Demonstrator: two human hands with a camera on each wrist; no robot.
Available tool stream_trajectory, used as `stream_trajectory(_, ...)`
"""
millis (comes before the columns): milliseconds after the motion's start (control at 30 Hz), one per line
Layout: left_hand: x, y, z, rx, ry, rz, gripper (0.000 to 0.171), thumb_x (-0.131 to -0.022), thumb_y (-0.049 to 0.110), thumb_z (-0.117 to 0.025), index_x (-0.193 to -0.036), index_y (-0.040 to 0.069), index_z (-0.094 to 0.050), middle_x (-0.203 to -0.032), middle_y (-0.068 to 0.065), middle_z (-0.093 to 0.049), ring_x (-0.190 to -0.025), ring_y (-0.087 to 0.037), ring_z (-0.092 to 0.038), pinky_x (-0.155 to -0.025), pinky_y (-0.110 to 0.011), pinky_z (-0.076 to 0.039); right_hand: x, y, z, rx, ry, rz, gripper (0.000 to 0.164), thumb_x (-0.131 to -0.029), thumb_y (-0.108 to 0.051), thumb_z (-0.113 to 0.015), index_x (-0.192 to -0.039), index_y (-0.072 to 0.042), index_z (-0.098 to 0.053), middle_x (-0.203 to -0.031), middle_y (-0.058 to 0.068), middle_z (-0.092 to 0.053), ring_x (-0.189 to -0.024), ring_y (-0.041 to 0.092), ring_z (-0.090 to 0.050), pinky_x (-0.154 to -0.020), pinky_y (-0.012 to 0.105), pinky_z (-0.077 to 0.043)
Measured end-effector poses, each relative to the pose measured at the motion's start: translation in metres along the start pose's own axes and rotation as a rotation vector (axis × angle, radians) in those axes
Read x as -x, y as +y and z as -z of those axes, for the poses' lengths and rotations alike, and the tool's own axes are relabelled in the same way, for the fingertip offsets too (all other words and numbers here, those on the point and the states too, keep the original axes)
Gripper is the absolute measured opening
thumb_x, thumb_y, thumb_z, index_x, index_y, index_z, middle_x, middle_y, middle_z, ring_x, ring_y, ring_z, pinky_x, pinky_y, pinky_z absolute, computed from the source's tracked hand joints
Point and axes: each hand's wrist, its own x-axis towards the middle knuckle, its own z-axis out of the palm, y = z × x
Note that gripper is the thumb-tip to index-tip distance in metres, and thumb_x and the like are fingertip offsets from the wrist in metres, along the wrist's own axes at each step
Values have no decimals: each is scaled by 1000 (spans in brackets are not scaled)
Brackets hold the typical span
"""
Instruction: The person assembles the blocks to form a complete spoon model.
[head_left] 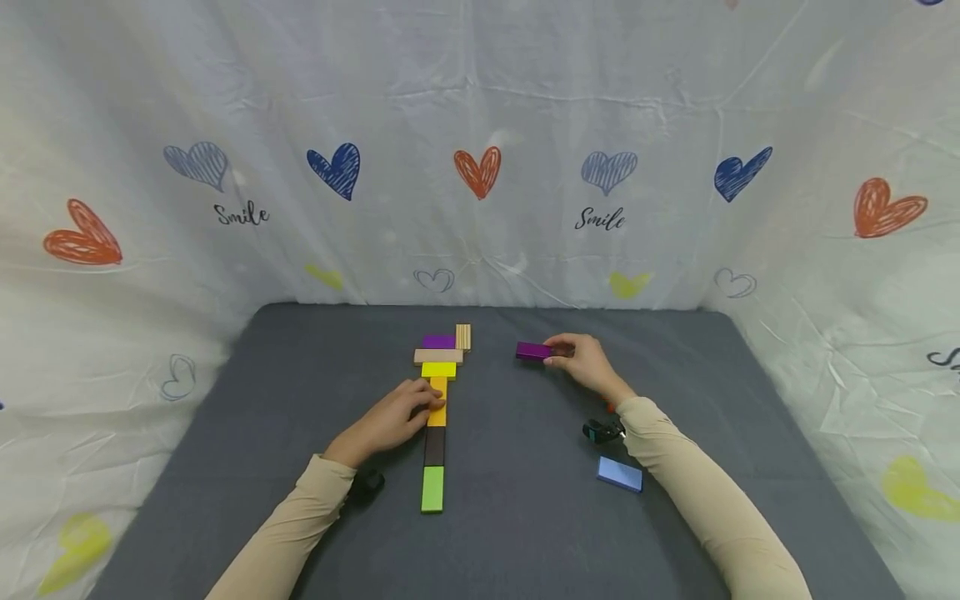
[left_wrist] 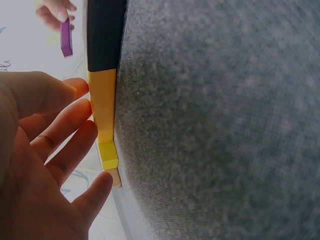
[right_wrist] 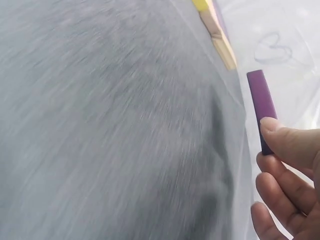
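Note:
My right hand [head_left: 588, 364] pinches a dark purple block [head_left: 531, 351] between thumb and fingers, above the far part of the table. In the right wrist view this purple block [right_wrist: 261, 97] sticks out beyond the thumb. My left hand [head_left: 396, 414] touches the left side of an orange block [head_left: 438, 417] with its fingertips, its fingers spread apart in the left wrist view. That block lies in a column with a black block [head_left: 435, 446], a light green block [head_left: 432, 489] and a yellow block [head_left: 438, 370]. A beige block [head_left: 438, 357] lies crosswise beyond the yellow one.
Behind the beige block are a second purple block [head_left: 438, 342] and a striped wooden block [head_left: 463, 337]. A blue block [head_left: 619, 474] lies near my right forearm. Part of a small orange-red thing [head_left: 611, 407] shows beside the right sleeve. White printed cloth [head_left: 525, 267] hangs around the grey table [head_left: 517, 525].

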Motion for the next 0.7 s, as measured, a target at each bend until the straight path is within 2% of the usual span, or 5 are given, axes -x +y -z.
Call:
stream_trajectory(200,0,0,1,10,-8,7,22,-98,10,-59,-115,15,-73,-120,-1,-61,-112,-21,-56,-94,-41,-51,-29,-19,-23,-37,-8,23,32,-88,-20,-75,-118,-10,-72,-111,12,-75,-98,25,-72,-83,39,-58)
stream_trajectory(333,-1,2,1,17,-18,16,22,-98,10,-59,-115,15,-73,-121,-1,-61,-112,-21,-55,-95,-41,-51,-47,-34,-38,-30,11,55,34,-88,-23,-75,-119,-11,-72,-117,11,-72,-107,26,-67,-92,43,-55)
stream_trajectory(500,-1,1,2,25,-25,31,22,-98,10,-59,-114,14,-73,-122,-1,-62,-114,-22,-55,-97,-43,-50,-67,-54,-61,-29,15,78,33,-90,-24,-73,-120,-12,-72,-121,9,-69,-111,26,-64,-96,42,-53)
stream_trajectory(700,-2,3,2,29,-21,8,21,-98,9,-59,-113,13,-73,-121,-3,-62,-114,-25,-56,-97,-44,-50,-85,-68,-85,-9,17,71,31,-92,-22,-71,-121,-11,-71,-122,8,-70,-111,24,-66,-98,40,-53)
